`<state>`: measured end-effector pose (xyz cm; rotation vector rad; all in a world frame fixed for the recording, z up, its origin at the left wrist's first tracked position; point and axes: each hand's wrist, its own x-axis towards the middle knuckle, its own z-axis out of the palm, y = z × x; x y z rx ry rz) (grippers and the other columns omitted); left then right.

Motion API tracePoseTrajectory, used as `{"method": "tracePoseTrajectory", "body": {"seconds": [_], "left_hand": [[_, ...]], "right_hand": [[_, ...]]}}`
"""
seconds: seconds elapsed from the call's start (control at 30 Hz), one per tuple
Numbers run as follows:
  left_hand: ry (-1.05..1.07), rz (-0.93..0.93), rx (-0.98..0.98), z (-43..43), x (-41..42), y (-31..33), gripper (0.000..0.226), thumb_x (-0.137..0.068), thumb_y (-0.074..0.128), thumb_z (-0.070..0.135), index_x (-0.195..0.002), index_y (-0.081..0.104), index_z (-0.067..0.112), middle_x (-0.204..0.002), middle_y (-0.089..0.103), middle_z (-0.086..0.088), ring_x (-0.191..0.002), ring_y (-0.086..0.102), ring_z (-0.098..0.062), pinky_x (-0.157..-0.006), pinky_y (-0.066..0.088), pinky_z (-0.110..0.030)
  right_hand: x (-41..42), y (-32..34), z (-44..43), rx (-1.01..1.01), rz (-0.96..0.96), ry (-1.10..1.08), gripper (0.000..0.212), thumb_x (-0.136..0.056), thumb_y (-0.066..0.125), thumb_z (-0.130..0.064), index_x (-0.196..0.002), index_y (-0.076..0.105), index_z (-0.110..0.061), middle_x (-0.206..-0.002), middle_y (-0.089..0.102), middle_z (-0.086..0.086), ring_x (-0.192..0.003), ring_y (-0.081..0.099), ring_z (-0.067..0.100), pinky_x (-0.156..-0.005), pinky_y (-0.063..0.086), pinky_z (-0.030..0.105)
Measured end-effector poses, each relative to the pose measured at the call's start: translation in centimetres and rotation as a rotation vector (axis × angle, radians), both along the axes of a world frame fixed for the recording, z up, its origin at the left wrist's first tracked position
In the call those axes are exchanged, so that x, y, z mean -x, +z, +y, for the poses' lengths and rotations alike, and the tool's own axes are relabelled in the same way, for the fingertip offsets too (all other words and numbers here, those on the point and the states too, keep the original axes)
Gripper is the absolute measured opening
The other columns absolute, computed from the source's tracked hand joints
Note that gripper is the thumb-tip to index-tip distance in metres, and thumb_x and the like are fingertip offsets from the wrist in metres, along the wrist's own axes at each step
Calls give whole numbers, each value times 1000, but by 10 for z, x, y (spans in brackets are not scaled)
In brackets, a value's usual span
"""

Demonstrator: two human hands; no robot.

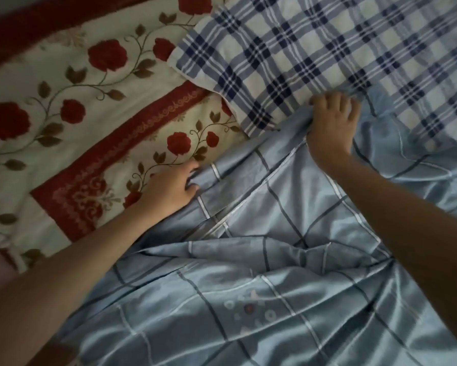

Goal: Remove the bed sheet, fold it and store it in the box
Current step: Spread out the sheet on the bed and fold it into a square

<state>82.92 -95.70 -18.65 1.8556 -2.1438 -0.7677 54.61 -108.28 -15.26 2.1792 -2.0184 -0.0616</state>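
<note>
Rose-patterned bedding [63, 107] lies half bared as left hand [172, 185] and right hand [333, 122] pinch the blue sheet [248, 273] beside a pillow [314, 48]; folding and boxing remain.

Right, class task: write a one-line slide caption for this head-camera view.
Left hand and right hand grip the rumpled blue checked bed sheet beside a plaid pillow and a rose-patterned blanket.

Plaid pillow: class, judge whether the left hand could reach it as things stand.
Probably yes. The left hand grips the sheet edge close to the pillow; only flat floral cover lies between them, nothing standing in the way. It would need to release the sheet first.
</note>
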Motion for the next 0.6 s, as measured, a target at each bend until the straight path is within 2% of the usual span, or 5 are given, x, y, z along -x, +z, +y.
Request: {"method": "tracePoseTrajectory", "body": {"seconds": [0.2,0.3,0.4,0.47,0.6], "left_hand": [[448,187,144,-19,-41,-13,13,-90,58,10,-102,62,8,-92,61,-7,-82,58,-22,-69,39,-21],[416,113,341,-4,-47,-1,13,-91,54,17,-94,61,6,-95,59,-10,-88,53,-22,-74,40,-23],[117,140,258,45,-33,14,24,-83,61,34,-86,58,11,-79,55,2,-68,52,-12,-55,44,-23],[-15,16,118,80,-23,11,42,-70,73,44,-94,59,12,-80,58,2,-65,57,-15,-47,46,-26],[174,-124,-6,110,-29,-6,50,-66,76,11,-112,57,9,-95,65,-10,-78,65,-28,-54,53,-33]], "right_hand": [[-48,-12,40,-199,147,985,54,-71,62,-23,-123,52,-13,-126,55,13,-119,49,33,-108,27,46],[-71,-14,58,-331,139,1190,51,-65,63,-19,-116,61,-12,-116,61,11,-111,56,30,-102,36,42],[-89,-13,59,-422,78,1123,42,-65,76,-13,-106,67,-10,-102,68,10,-92,65,29,-84,51,40],[-104,-2,53,-586,-76,836,34,-86,62,-18,-119,60,-11,-105,66,12,-91,63,28,-76,50,36],[-113,6,25,-763,-153,467,31,-100,42,-29,-123,57,-14,-95,61,7,-81,52,20,-70,38,30]]}}
